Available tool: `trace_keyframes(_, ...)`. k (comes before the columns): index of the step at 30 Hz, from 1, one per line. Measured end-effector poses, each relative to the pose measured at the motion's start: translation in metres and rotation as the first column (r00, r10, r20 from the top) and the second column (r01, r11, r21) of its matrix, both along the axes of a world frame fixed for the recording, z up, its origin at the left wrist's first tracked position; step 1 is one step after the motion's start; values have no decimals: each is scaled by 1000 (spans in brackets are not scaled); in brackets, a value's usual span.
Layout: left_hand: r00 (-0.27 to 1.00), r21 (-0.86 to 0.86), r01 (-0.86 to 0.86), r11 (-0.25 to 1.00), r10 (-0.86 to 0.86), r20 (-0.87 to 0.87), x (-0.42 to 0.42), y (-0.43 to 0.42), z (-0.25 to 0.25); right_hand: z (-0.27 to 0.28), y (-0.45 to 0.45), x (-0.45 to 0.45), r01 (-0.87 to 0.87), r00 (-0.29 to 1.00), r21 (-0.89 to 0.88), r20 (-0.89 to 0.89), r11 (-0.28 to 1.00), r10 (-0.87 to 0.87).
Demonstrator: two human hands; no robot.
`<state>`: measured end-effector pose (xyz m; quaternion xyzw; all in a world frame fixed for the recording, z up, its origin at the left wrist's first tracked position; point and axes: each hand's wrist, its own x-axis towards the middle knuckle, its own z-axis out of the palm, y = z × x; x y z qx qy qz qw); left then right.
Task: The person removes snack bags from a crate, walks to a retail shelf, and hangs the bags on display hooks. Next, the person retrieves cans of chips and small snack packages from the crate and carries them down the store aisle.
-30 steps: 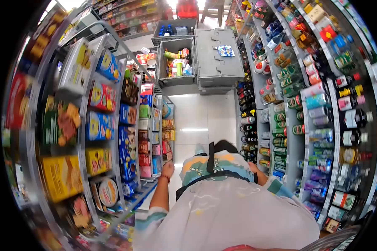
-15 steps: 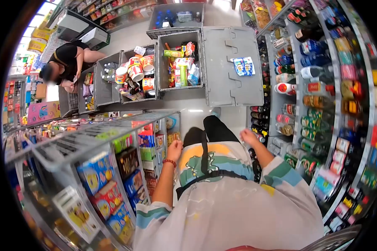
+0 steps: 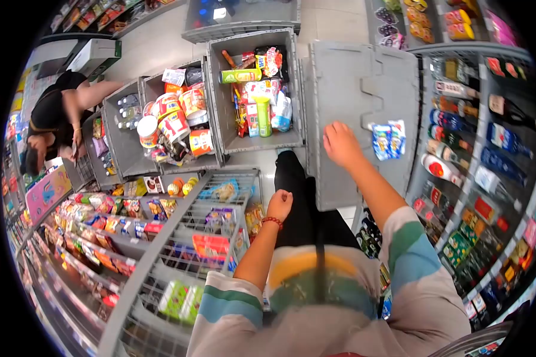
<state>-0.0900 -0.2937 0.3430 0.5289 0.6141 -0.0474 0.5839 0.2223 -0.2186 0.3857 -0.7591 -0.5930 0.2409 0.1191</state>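
My right hand (image 3: pixel 341 144) hovers over the grey crate lid (image 3: pixel 339 89), its fingers loosely bent and slightly apart, with nothing seen in them. To its right, blue-and-white packets (image 3: pixel 389 140) lie on the lid. My left hand (image 3: pixel 280 205), a red bead bracelet (image 3: pixel 273 221) at its wrist, is beside my leg near the wire shelf top (image 3: pixel 220 202). Its fingers are curled in and no object shows in them. Ahead stands an open grey crate (image 3: pixel 214 113) of mixed snacks, with a green tube (image 3: pixel 263 116) on top.
Crates to the left hold instant noodle tubs (image 3: pixel 174 126) and clear bottles (image 3: pixel 129 113). Another person (image 3: pixel 62 113) crouches at the far left. Bottle shelves (image 3: pixel 458 149) line my right side; snack shelves (image 3: pixel 95 238) run along the left. Another crate (image 3: pixel 250 30) stands behind.
I have moved forward, so the crates and lid are closer. My right hand has come up over the lid. My left hand has swung forward, and the person at left has bent lower.
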Motion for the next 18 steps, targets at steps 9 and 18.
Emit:
trace_keyframes(9,942,257,-4,966,90,-324,68,206,-321,-73,82,-67,-142,989,174,74,974,131)
trace_keyframes(18,985,117,-107,987,89,146,72,276,-351,-88,82,-65,-110,994,117,7,987,110)
